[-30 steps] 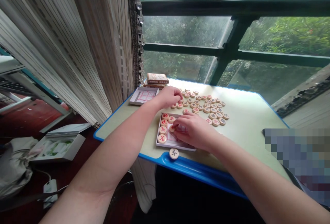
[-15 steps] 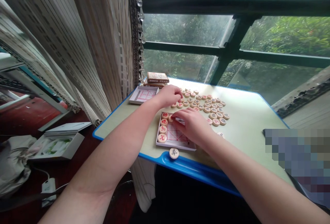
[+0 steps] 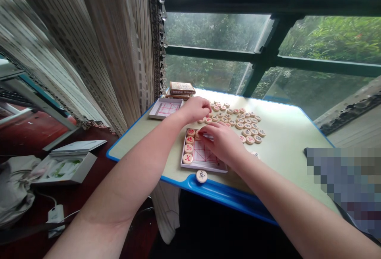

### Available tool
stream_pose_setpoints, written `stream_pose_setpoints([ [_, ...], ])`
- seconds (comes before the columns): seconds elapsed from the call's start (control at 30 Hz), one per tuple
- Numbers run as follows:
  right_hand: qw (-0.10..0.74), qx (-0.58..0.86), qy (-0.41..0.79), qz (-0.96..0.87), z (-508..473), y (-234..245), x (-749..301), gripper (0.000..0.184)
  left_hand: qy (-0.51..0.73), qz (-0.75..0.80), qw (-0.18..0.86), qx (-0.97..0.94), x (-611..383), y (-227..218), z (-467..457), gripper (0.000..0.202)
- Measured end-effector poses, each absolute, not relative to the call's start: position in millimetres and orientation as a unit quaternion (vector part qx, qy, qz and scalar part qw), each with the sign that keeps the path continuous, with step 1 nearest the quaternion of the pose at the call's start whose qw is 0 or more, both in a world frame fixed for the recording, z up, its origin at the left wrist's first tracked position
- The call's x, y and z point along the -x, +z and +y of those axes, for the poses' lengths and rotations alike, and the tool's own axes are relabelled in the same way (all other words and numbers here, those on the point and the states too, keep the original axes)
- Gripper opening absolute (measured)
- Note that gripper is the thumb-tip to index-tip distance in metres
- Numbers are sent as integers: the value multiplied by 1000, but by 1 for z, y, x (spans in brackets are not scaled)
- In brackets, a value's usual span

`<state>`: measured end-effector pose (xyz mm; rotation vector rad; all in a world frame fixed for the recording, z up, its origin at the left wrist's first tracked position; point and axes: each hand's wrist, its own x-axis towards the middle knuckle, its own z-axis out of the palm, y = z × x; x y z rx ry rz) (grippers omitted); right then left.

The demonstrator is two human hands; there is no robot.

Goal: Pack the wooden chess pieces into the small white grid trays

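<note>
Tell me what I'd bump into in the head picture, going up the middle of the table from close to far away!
Loose black-marked piece → open tray with red-marked pieces → left hand → green window frame.

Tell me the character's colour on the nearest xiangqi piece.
Black on that xiangqi piece; clearest in head view.
</note>
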<state>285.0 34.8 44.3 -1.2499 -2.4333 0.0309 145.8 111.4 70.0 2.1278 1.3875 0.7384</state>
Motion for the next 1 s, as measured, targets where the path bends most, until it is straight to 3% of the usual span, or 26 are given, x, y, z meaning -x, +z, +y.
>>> stream_pose_setpoints([
  [0.27, 219, 430, 26, -876, 36, 44, -286, 15, 261, 511, 206, -793, -146, 73, 110, 27],
  [0.63, 183, 461, -4, -868, 32, 46, -282, 16, 260, 514, 255, -776, -148, 72, 109, 27],
  [1.0, 188, 465, 3, -865, 32, 47, -283, 18, 267, 503, 221, -792, -148, 71, 111, 27],
])
